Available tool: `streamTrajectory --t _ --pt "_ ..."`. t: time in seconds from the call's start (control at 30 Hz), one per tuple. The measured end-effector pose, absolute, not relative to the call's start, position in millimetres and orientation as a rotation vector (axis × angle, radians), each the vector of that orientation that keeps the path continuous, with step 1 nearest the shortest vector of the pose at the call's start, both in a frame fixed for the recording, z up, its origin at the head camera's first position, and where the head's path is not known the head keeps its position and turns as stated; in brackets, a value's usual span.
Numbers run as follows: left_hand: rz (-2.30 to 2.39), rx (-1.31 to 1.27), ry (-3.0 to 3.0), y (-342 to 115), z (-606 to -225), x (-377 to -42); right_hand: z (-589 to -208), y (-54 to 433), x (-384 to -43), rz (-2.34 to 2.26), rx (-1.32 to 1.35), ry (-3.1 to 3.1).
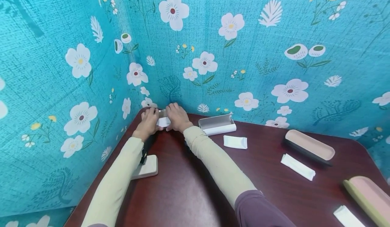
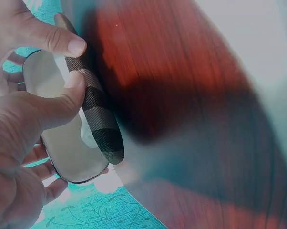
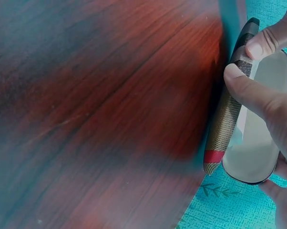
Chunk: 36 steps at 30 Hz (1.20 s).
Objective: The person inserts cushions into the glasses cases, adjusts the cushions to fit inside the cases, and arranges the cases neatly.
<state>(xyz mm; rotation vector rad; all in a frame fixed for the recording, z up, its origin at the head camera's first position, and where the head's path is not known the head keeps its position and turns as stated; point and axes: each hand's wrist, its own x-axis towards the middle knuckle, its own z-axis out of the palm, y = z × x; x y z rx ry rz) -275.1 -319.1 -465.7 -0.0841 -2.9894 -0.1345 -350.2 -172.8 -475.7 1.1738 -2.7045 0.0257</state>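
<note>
At the far left corner of the table, my left hand (image 1: 148, 121) and right hand (image 1: 178, 118) hold an open eyeglass case between them. Its outside is plaid (image 2: 97, 102), with a red band near one end in the right wrist view, and its lining (image 3: 258, 148) is pale grey. Both thumbs press on the plaid half while fingers reach behind the other half. Inside the case lies a white packet (image 1: 163, 122), partly hidden by the plaid wall in both wrist views.
A cream case (image 1: 149, 167) sits below my left forearm. Right of my hands are an open white case (image 1: 217, 123) and a white packet (image 1: 235, 142). Farther right lie a black case (image 1: 309, 145), a green case (image 1: 365, 200) and two white packets (image 1: 298, 166). Patterned blue cloth (image 1: 195, 51) borders the table.
</note>
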Motion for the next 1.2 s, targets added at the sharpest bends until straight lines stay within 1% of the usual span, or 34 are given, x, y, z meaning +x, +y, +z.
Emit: streamTrajectory --t 0.47,0.8,1.2 --pt "-0.036 -0.094 -2.928 -314.6 -466.9 -268.6 -479.3 -174.8 -342.1 -0.086 1.119 -2.636" --pt "-0.042 -0.122 -2.877 -312.7 -464.9 -264.3 -482.7 -176.8 -341.2 -0.074 1.100 -2.622" --pt "0.060 -0.150 -2.858 -313.2 -462.5 -262.4 -484.2 -178.4 -337.7 -0.104 1.081 -2.647"
